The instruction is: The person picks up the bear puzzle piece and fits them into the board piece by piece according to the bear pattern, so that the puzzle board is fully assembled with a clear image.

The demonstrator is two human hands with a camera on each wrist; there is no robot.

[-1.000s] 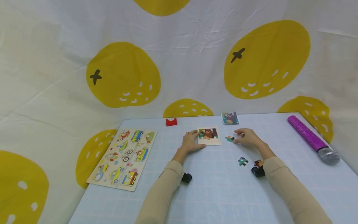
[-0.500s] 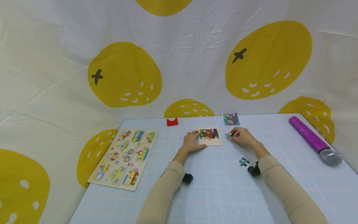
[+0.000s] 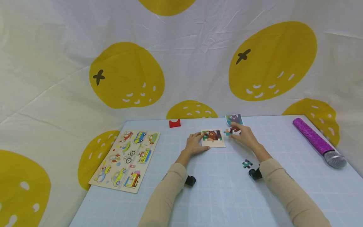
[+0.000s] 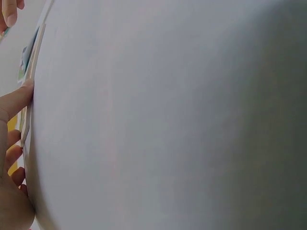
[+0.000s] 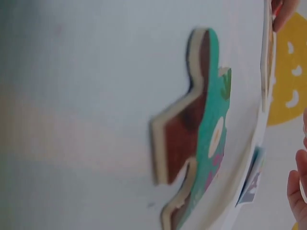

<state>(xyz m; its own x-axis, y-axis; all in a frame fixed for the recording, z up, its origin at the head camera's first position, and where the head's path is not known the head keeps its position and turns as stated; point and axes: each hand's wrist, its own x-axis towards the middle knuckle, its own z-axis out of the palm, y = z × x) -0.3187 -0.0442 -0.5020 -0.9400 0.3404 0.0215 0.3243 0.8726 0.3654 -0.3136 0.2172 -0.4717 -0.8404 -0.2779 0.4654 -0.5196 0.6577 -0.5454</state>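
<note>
A small jigsaw board with a brown bear picture lies on the table. My left hand holds it by its left side, the thumb on the front edge and the fingers at the far left corner. In the left wrist view the thumb presses the board's edge. Just right of the board, my right hand pinches a teal and orange jigsaw piece between thumb and fingers. Nearer the front lies a loose teal jigsaw piece. The right wrist view shows a teal jigsaw piece up close.
Behind the right hand lies a bear picture card. A red block sits near the back edge. At left is a wooden vehicle puzzle board; at right, a purple glitter toy microphone. A fruit-patterned curtain hangs behind.
The right hand has picked up the teal and orange piece, turned it in its fingers and moved it left toward the bear board. The brown piece is now hidden by the right arm.
</note>
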